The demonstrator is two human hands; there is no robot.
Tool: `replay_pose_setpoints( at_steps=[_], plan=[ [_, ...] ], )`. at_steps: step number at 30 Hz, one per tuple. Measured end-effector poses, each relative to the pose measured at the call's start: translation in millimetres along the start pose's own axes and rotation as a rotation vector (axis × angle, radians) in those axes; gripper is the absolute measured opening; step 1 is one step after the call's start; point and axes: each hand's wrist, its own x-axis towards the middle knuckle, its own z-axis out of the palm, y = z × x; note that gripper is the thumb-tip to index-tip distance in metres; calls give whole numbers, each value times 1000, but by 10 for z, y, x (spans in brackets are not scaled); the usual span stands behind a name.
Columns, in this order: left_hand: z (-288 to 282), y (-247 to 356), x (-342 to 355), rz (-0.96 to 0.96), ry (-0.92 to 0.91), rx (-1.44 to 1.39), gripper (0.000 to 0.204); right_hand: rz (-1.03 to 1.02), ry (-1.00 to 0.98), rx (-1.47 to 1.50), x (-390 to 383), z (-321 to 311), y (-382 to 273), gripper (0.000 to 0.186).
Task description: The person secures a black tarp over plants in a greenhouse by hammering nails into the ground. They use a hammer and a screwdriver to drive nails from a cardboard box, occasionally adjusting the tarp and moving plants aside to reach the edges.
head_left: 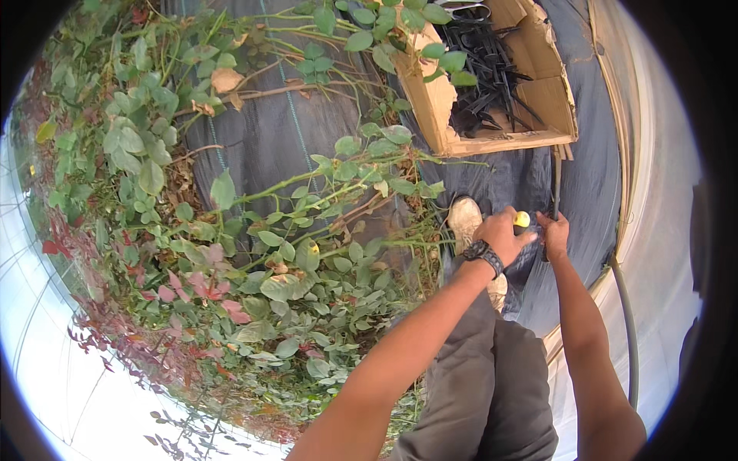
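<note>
My left hand (501, 237), with a dark watch on its wrist, is closed on a small thing with a rounded yellow end (522, 219). The rest of that thing is hidden by the fingers or too small to make out. Just to its right, my right hand (555, 233) is wrapped round a thin dark tube (556, 184). The tube runs upward from the fingers toward the lower right corner of a cardboard box (507, 144). Inside the box lies a heap of black plastic pieces (484, 73); their exact kind cannot be told.
Rose bushes (300, 261) with thorny-looking stems fill the left side and reach toward my left arm. Black ground sheet (584, 100) covers the soil. My shoe (464, 219) stands beside the stems. A grey hose (626, 330) runs along the pale plastic wall (661, 253).
</note>
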Motion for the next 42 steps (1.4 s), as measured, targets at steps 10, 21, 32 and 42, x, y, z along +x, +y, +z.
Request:
replay_pose_setpoints(
  at_steps=[10,21,32,42],
  plan=[
    [464,-1269,451,-107,56,-264,49,-36,-101,-48,144,54,143,24],
    [-610,-1459,-1640,278,35,-1253,17,-1011,-730,-499,-743,1047,-1571,26],
    [-373,-2156,-1356,-63,635,-1216,26,-1753,-390,-1166,-249,3023,-1585,24],
    [-1093,-2376,317,327,895,-1507,52,-1986,105,-1048,-525,2507,-2089,9]
  ],
)
